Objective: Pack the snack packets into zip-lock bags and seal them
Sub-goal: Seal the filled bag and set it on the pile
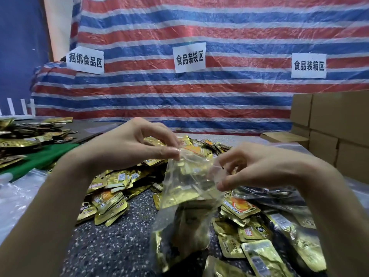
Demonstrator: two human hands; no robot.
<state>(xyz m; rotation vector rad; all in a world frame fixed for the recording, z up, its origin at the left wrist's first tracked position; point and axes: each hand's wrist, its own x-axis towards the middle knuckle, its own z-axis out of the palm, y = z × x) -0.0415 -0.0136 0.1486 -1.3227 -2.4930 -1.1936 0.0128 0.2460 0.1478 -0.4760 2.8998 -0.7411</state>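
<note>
A clear zip-lock bag (187, 188) hangs in the air at centre, stuffed with gold snack packets. My left hand (129, 142) pinches its top left corner between thumb and fingers. At the top right edge of the bag my right hand (249, 166) pinches the plastic. Loose gold snack packets (111, 198) lie heaped on the speckled table (111, 246) below and around the bag, with more gold packets (259, 232) at the right.
Another pile of gold packets (26, 134) sits at the far left beside a green cloth (40, 156). Clear plastic bags (16, 194) lie at the left edge. Stacked cardboard boxes (335, 126) stand at the right. A striped tarp (199, 37) with paper signs hangs behind.
</note>
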